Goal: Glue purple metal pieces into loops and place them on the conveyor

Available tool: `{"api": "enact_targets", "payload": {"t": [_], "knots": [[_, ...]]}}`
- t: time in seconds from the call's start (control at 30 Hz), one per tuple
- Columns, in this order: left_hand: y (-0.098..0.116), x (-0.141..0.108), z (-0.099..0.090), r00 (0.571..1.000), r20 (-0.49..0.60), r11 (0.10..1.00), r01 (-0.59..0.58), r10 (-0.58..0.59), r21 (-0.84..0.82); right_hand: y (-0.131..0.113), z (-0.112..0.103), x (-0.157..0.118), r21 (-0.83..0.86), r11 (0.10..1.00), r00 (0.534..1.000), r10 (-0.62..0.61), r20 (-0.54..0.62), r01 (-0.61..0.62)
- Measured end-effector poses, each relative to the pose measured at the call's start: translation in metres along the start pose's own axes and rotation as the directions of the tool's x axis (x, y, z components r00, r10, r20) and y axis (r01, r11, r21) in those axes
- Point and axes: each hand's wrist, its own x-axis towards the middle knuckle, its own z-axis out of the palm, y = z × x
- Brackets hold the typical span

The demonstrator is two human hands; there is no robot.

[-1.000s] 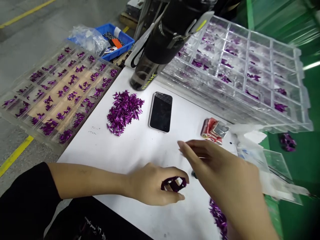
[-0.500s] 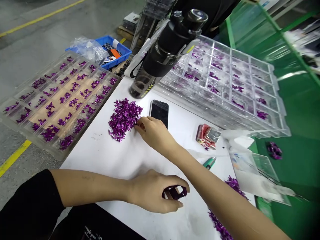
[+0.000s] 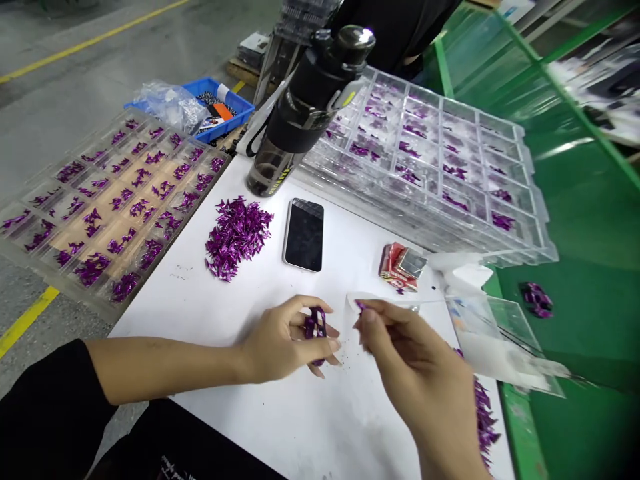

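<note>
My left hand (image 3: 283, 340) is closed around a shiny purple openwork part (image 3: 316, 325), rounded with holes in it, held just above the white tabletop (image 3: 280, 427). To its right my right hand (image 3: 415, 360) pinches a small purple pointed piece (image 3: 360, 305) between thumb and forefinger; most of that piece is hidden by the fingertips. The two hands are apart. Beyond them lies a pile of small purple pointed pieces (image 3: 237, 237), and beside the pile a phone (image 3: 304, 235). More purple pieces (image 3: 484, 420) lie at the right edge, partly behind my right forearm.
A divided tray (image 3: 107, 303) of purple pieces is at left. A black bottle (image 3: 305, 110) stands at the back beside stacked clear compartment boxes (image 3: 425, 170). Nearby are a red box (image 3: 399, 267), a blue bin (image 3: 240, 115) and another purple openwork part (image 3: 537, 300) on the green surface.
My right hand has come back from the pile toward me, now pinching a small purple piece. My left hand has risen and turned the openwork part more into view.
</note>
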Motion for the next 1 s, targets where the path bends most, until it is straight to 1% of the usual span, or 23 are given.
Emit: {"api": "enact_targets", "payload": {"t": [0.07, 0.1, 0.17, 0.2, 0.23, 0.3, 0.37, 0.43, 0.47, 0.53, 0.57, 0.6, 0.63, 0.67, 0.73, 0.8, 0.87, 0.93, 1.0], "knots": [[0.005, 0.002, -0.001, 1.0, 0.008, 0.997, 0.013, -0.012, -0.082, 0.008, 0.001, -0.015, 0.147, 0.985, 0.995, 0.083, 0.055, -0.09], [0.007, 0.003, -0.002, 1.0, 0.025, 0.995, 0.01, -0.008, -0.095, 0.012, 0.003, -0.02, 0.207, 0.97, 0.99, 0.112, 0.083, -0.127], [0.011, 0.004, -0.003, 0.999, 0.047, 0.997, 0.005, -0.002, -0.081, 0.019, 0.006, -0.026, 0.259, 0.95, 0.983, 0.148, 0.111, -0.172], [0.012, 0.004, -0.002, 0.999, 0.052, 0.998, 0.01, -0.006, -0.067, 0.023, 0.007, -0.028, 0.246, 0.955, 0.984, 0.143, 0.109, -0.166], [0.012, 0.004, -0.002, 0.998, 0.054, 0.999, 0.014, -0.011, -0.05, 0.028, 0.008, -0.029, 0.208, 0.97, 0.989, 0.111, 0.094, -0.128], [0.013, 0.002, 0.0, 0.999, 0.044, 1.0, 0.007, -0.007, -0.009, 0.036, 0.008, -0.029, 0.079, 0.997, 0.999, -0.02, 0.048, 0.016], [0.012, -0.001, 0.003, 1.0, 0.029, 0.999, -0.014, 0.013, 0.044, 0.041, 0.008, -0.029, -0.058, 0.985, 0.986, -0.164, 0.031, 0.165], [0.009, -0.005, 0.006, 0.999, 0.018, 0.993, -0.038, 0.037, 0.108, 0.04, 0.008, -0.03, -0.118, 0.962, 0.969, -0.243, 0.037, 0.246], [0.007, -0.007, 0.007, 0.999, 0.007, 0.99, -0.048, 0.048, 0.136, 0.039, 0.007, -0.031, -0.117, 0.96, 0.967, -0.253, 0.023, 0.254], [0.003, -0.01, 0.01, 0.996, -0.04, 0.977, -0.064, 0.074, 0.205, 0.034, 0.005, -0.033, -0.072, 0.974, 0.973, -0.22, -0.064, 0.215], [0.0, -0.011, 0.011, 0.993, -0.073, 0.966, -0.074, 0.094, 0.247, 0.031, 0.004, -0.035, -0.026, 0.985, 0.978, -0.172, -0.117, 0.17], [-0.002, -0.012, 0.012, 0.987, -0.104, 0.954, -0.086, 0.12, 0.288, 0.028, 0.003, -0.036, 0.037, 0.993, 0.983, -0.108, -0.146, 0.115], [-0.004, -0.013, 0.012, 0.981, -0.124, 0.941, -0.1, 0.147, 0.324, 0.025, 0.003, -0.038, 0.112, 0.992, 0.989, -0.044, -0.144, 0.06], [-0.005, -0.013, 0.013, 0.977, -0.13, 0.93, -0.114, 0.169, 0.35, 0.023, 0.004, -0.04, 0.187, 0.982, 0.994, 0.011, -0.111, 0.01], [-0.007, -0.013, 0.013, 0.972, -0.127, 0.918, -0.138, 0.198, 0.371, 0.017, 0.008, -0.044, 0.3, 0.952, 0.997, 0.068, -0.023, -0.058], [-0.008, -0.013, 0.012, 0.969, -0.131, 0.911, -0.145, 0.209, 0.387, 0.012, 0.013, -0.047, 0.335, 0.938, 0.996, 0.084, 0.018, -0.086], [-0.01, -0.013, 0.01, 0.967, -0.13, 0.901, -0.148, 0.218, 0.408, 0.007, 0.018, -0.048, 0.318, 0.944, 0.996, 0.084, 0.018, -0.086], [-0.013, -0.012, 0.009, 0.966, -0.118, 0.89, -0.162, 0.232, 0.427, 0.003, 0.02, -0.049, 0.279, 0.958, 0.998, 0.062, 0.004, -0.06], [-0.015, -0.012, 0.008, 0.958, -0.11, 0.872, -0.188, 0.264, 0.451, 0.001, 0.022, -0.049, 0.235, 0.972, 1.0, 0.003, -0.03, 0.004]]}}
